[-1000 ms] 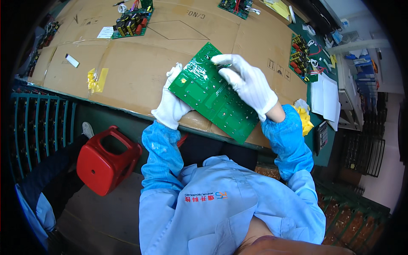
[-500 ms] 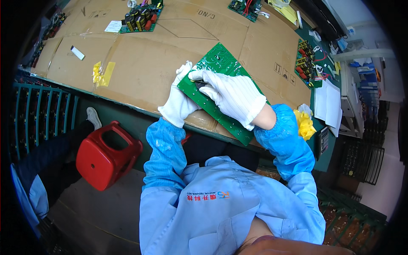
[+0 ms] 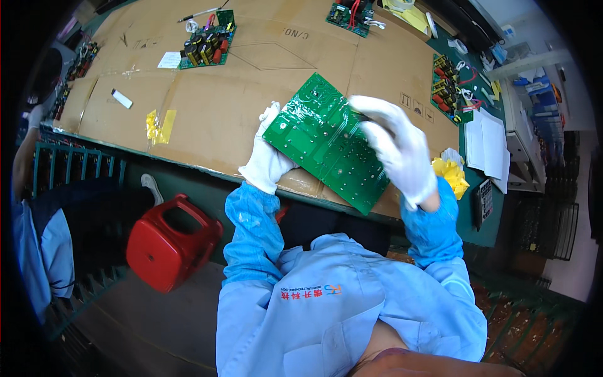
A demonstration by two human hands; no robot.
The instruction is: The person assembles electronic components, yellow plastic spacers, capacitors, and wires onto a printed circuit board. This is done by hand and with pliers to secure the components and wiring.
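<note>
Clock read from mid-view: red stool (image 3: 171, 251) at 8 o'clock, on the floor. Cardboard (image 3: 207, 119) carries a yellow strip (image 3: 166, 127) and small white bar (image 3: 122, 98), both near 10. Calculator (image 3: 484, 202) at 3, on green tabletop (image 3: 483, 236).

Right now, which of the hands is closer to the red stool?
Left. The left hand is up and right of the red stool, holding the green board; the right hand is farther right, at the board's right side.

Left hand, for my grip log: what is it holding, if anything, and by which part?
The left hand holds the green circuit board by its left corner.
</note>
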